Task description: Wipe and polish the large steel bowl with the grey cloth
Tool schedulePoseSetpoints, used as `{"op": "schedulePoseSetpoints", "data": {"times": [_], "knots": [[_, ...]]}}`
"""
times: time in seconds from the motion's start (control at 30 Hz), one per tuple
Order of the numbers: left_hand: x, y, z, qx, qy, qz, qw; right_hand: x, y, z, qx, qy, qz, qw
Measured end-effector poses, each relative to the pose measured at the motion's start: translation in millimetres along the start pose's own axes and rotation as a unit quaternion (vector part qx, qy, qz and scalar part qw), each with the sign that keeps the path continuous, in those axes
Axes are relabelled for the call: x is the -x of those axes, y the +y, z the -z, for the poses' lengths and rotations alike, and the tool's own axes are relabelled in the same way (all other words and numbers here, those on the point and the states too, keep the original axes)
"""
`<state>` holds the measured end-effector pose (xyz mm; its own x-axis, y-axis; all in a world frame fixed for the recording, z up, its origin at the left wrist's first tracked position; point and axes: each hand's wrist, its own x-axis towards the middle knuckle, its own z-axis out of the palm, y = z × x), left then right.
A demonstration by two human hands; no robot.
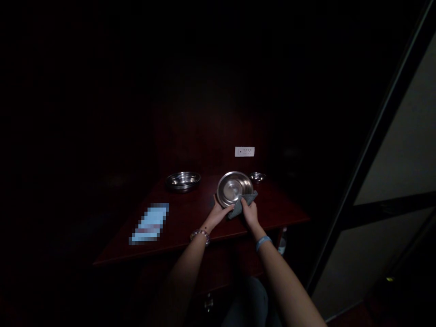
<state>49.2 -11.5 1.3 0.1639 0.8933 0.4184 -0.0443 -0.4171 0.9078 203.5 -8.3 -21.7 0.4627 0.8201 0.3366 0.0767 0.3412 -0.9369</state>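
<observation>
A shiny steel bowl [231, 188] is tilted toward me above the dark red table, its inside facing me. My left hand [217, 214] grips its lower left rim, thumb in front and the other fingers hidden behind. A grey cloth [237, 208] lies folded over the bowl's lower right rim. My right hand [250, 212] is closed on this cloth, pressing it against the rim with the thumb on the inner side. Farther back on the left sits a stack of steel bowls [183, 180], and a smaller steel bowl [258, 177] is behind on the right.
On the dark red table [190, 222], a blurred light-blue item [150, 225] lies at the left. A white socket plate [244, 151] is on the back wall. Below the table's right edge stands a bottle [282, 243]. A pale framed panel [384, 168] rises at the right.
</observation>
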Motion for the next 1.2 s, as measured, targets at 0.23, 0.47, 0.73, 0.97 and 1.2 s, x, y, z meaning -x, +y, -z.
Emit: {"op": "schedulePoseSetpoints", "data": {"times": [0.23, 0.47, 0.73, 0.97, 1.2], "knots": [[-6, 0, 6.7, 0.003, 0.097, -0.049, 0.994, 0, 2, -2, 0.007, -0.024, 0.011, 1.0], [-2, 18, 11.7, 0.059, 0.142, -0.014, 0.988, 4, -1, -2, 0.035, -0.031, 0.008, 0.999], [0, 10, 5.2, 0.032, 0.031, -0.007, 0.999, 2, -6, 1, -0.011, 0.003, -0.003, 1.0], [-3, -4, 2.8, -0.046, -0.005, -0.039, 0.998, -2, 4, -1, -0.06, -0.001, 0.013, 0.998], [-7, -6, 4.6, -0.04, 0.056, -0.049, 0.996, -2, 3, -1, -0.049, -0.007, 0.014, 0.999]]}}
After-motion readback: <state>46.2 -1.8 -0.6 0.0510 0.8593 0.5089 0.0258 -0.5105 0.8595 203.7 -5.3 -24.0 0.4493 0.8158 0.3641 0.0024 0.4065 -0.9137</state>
